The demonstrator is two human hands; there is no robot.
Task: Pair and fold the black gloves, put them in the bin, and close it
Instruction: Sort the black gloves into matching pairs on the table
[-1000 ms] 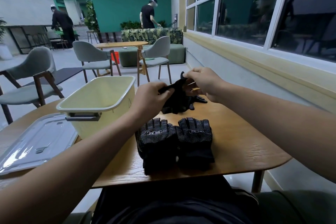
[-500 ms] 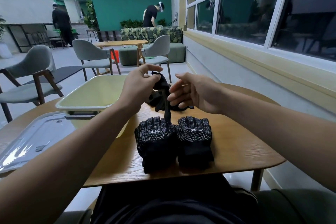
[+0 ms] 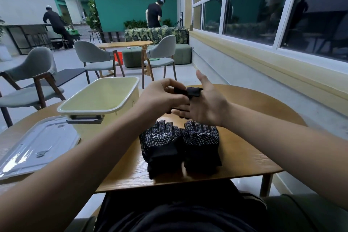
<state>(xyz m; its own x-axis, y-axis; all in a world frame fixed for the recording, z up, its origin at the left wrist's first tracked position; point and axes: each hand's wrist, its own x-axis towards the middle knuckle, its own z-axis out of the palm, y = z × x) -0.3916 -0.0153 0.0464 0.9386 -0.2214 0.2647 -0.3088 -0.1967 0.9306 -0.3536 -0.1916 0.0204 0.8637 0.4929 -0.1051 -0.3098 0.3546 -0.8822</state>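
Now the left hand is curling its fingers tight around a black glove, holding it up above the far middle of the table. The right hand is standing open beside it, thumb up and fingers fairly straight, palm facing left. The cloth is lying against it, so it seems to be working as a flat backing to fold against. How much glove is bunched between the two hands, I cannot tell.

Nearer the person, the left bundle and the right bundle are lying side by side and touching, dotted palms up. They look paired off and are waiting within easy reach.

To the left, the bin is sitting open and showing nothing inside from this angle, just beside the working spot so a drop-in is short. Its clear lid is lying flat on the table at near left, out of the way until closing time. By my reckoning, the folding is not finished yet.
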